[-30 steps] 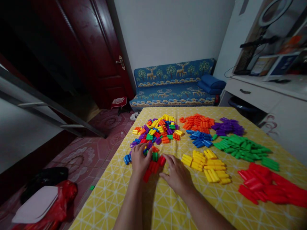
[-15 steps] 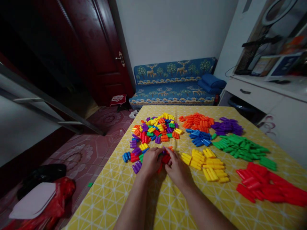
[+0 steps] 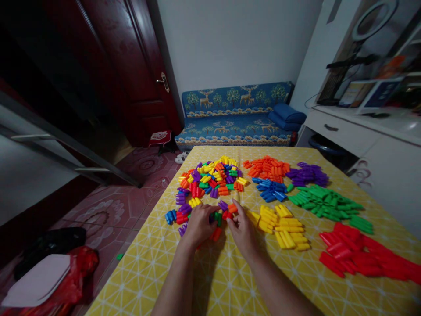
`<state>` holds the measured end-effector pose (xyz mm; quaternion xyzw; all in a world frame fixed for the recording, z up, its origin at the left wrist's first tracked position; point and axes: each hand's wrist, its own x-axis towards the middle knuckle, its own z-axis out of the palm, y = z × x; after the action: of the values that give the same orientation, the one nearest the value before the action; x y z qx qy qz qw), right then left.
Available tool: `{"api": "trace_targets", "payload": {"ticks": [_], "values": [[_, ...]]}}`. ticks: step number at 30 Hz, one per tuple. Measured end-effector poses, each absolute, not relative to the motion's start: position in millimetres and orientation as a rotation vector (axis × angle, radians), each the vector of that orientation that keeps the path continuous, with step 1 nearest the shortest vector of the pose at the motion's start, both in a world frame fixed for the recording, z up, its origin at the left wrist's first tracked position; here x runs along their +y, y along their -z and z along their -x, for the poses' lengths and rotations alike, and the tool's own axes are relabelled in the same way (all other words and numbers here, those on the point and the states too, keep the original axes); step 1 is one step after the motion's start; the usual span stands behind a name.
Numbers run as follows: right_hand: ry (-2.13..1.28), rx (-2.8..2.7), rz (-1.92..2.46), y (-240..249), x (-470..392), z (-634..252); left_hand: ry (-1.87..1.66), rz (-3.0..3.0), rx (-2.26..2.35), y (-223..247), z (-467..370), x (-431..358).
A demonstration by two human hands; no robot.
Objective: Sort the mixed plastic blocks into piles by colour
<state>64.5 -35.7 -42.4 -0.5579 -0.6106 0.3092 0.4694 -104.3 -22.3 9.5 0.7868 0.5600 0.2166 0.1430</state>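
Observation:
My left hand is curled low over the table, its thumb and fingertips closed around a green bullet-shaped plastic block. Close by on the right, my right hand pinches a red block between thumb and fingers. An orange block touches its fingertips, and a purple block lies just beyond both hands. Another orange block sits below my left thumb. Purple, red, blue and yellow blocks lie left of my left hand, partly hidden by it.
A mixed heap lies ahead. Single-colour piles stand to the right: orange, blue, purple, green, yellow and red. A patterned yellow cloth covers the table. Beyond is a blue sofa.
My hands have moved slightly apart, exposing the green, red and orange blocks between them. The view has shifted a little, while the sorted piles look the same.

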Motion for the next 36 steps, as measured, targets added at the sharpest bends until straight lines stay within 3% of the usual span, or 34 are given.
{"api": "trace_targets", "payload": {"ticks": [7,12,16,21,26,36], "values": [[-0.687,-1.533,1.266,42.8,-37.8,-65.0,-0.809,-2.162,1.725,-3.2,92.1,-21.1],[-0.658,-1.648,1.296,30.0,-44.8,-66.2,-1.211,-1.951,1.773,-4.8,91.7,-19.9],[-0.545,-1.629,1.211,26.9,-44.6,-63.3,-1.459,-1.765,1.548,-8.2,85.8,-20.6],[-0.47,-1.497,1.148,33.9,-43.7,-63.0,-1.325,-1.427,1.178,-7.9,56.3,-27.9],[-0.59,-1.397,1.154,28.7,-50.1,-67.8,-1.425,-1.165,1.141,1.4,19.0,-44.3],[-0.486,-0.669,1.203,9.1,-8.0,-161.2,-1.392,-1.578,1.29,18.4,12.5,-47.5]]}}
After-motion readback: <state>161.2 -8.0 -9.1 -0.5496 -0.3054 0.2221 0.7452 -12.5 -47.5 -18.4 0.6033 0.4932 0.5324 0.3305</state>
